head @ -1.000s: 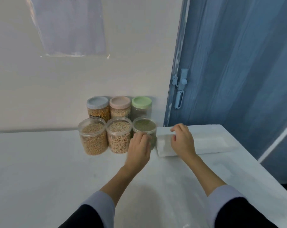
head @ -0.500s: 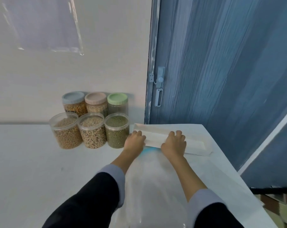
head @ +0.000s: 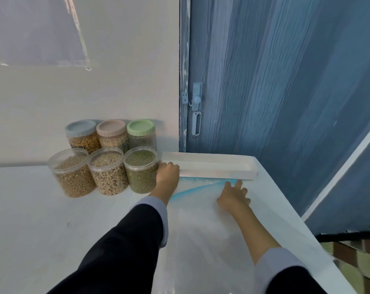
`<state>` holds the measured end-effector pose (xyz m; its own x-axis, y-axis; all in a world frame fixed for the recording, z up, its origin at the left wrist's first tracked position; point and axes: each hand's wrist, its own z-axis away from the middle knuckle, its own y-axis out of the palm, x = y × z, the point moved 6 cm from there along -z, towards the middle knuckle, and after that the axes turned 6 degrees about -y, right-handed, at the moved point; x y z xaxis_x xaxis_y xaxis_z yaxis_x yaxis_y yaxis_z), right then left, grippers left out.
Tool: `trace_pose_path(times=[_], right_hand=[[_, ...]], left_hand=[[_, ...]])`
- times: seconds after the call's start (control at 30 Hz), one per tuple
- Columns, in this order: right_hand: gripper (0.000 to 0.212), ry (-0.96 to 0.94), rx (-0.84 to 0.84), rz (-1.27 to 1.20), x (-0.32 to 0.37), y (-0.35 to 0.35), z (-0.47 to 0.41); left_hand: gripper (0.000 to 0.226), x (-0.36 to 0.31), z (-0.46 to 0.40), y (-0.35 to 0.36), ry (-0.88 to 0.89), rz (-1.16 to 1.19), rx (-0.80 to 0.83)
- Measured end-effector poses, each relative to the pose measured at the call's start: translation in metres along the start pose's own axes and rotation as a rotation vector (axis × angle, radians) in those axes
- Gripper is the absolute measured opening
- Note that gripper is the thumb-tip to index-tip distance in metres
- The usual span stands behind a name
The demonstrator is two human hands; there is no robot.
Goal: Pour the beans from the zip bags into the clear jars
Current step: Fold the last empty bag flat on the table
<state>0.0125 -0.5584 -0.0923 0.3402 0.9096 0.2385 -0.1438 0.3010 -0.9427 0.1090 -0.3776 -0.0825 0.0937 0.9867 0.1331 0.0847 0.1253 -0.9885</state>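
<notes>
Two hands reach forward over a clear zip bag (head: 201, 225) lying flat and empty on the white surface (head: 31, 219). Right hand (head: 233, 197) rests on the bag near its blue zip, fingers spread and straight. Left hand (head: 167, 174) curls its fingers on the end of a long white box (head: 209, 165). Beyond stand three open bean-filled jars (head: 107, 170), with three lidded jars (head: 111, 132) behind.

The person is wearing a dark, near-black top over a pale lavender-grey shirt; the left sleeve (head: 124, 240) and right sleeve (head: 286, 272) are both showing light cuffs; forearms are showing bare.
</notes>
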Motion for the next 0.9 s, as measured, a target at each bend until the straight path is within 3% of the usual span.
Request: trace_pose_path(times=[0.2,0.47,0.63,0.73,0.83,0.9], right_hand=[[0.057,-0.17,0.096,0.08,0.037,0.013,-0.01],[0.059,-0.136,0.179,0.167,0.04,0.039,-0.012],[0.059,-0.187,0.088,0.179,0.047,0.042,-0.015],[0.044,-0.228,-0.012,0.004,0.047,0.024,-0.019],[0.033,-0.111,-0.233,-0.152,0.021,-0.012,-0.034],[0.034,-0.002,-0.287,-0.16,-0.008,-0.025,-0.045]], left_hand=[[0.034,-0.001,-0.005,0.001,-0.041,-0.011,0.057],[0.034,-0.001,-0.014,0.005,-0.12,-0.015,0.097],[0.041,-0.003,-0.011,-0.001,-0.106,0.085,-0.04],[0.039,0.0,0.008,-0.013,-0.038,0.281,-0.154],[0.026,0.01,0.034,-0.012,-0.06,0.35,-0.159],[0.026,0.018,0.055,0.0,-0.171,0.364,-0.117]])
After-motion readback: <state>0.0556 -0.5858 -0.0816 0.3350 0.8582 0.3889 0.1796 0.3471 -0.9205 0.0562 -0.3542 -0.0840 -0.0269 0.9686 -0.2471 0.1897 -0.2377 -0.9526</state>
